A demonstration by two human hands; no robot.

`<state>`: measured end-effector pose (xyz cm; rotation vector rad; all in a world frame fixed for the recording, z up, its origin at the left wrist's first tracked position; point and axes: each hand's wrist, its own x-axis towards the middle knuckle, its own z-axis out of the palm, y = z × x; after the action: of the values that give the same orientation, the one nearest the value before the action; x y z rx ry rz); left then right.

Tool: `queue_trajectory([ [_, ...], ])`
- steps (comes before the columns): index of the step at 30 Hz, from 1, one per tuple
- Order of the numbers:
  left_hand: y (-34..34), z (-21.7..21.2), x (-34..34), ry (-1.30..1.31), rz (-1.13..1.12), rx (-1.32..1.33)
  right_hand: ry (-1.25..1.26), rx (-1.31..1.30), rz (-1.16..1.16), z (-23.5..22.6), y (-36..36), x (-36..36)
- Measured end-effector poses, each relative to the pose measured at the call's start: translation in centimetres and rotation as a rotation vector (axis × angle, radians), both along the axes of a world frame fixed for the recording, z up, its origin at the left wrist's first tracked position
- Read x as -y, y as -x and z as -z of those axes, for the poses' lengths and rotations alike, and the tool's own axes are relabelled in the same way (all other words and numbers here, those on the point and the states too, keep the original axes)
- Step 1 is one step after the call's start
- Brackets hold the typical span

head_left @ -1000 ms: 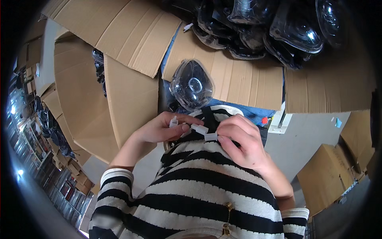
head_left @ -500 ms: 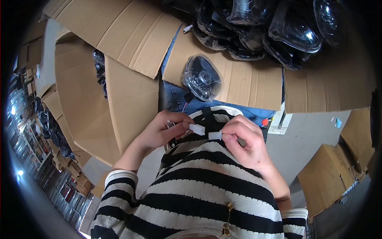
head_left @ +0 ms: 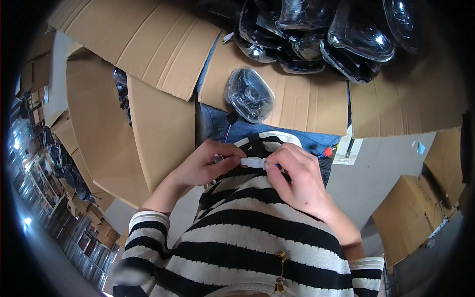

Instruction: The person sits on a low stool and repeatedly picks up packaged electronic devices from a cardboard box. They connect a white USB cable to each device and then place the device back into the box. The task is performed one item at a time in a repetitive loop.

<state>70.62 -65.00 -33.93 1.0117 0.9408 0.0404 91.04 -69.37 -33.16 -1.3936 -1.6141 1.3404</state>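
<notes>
Near us, both hands were pinched shut on one white connector (head_left: 252, 162), held against our striped top: left hand (head_left: 205, 166) on its left end, right hand (head_left: 297, 180) on its right. Beyond that, one single headlamp unit (head_left: 249, 94) lay on the cardboard flap (head_left: 307, 106) near its front edge. Farthest, one heap of headlamps (head_left: 321, 34) at the flap's back edge; count unclear.

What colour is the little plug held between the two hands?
White: the small plug pinched between left hand and right hand, seen in the head view.
</notes>
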Motion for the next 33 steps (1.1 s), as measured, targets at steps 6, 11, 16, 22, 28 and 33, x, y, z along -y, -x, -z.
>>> queue_trajectory([
  [6, 4.3, -3.9, 0.0, -0.464, -0.931, 0.127, 0.100, -0.150, 0.192, -1.0, -3.8, 0.7],
  [11, 14.6, -15.0, -4.8, -1.259, -1.212, 0.350, 0.200, -0.064, 0.162, -0.7, -5.6, 1.6],
  [16, 23.3, -10.8, -10.0, -1.461, -1.341, -0.625, 0.262, -0.069, 0.060, -0.6, -4.4, 1.9],
  [22, 28.0, 9.0, -10.8, -0.735, -0.832, -0.783, 0.180, -0.110, 0.064, -0.1, -4.6, 1.6],
  [28, 13.4, -0.9, -10.3, -1.239, -0.597, -0.933, 0.168, -0.071, 0.107, 0.1, -5.3, 1.8],
  [33, -8.5, -3.4, -14.5, -1.662, -0.109, -0.129, 0.139, -0.075, 0.123, 0.4, -5.5, 0.9],
])
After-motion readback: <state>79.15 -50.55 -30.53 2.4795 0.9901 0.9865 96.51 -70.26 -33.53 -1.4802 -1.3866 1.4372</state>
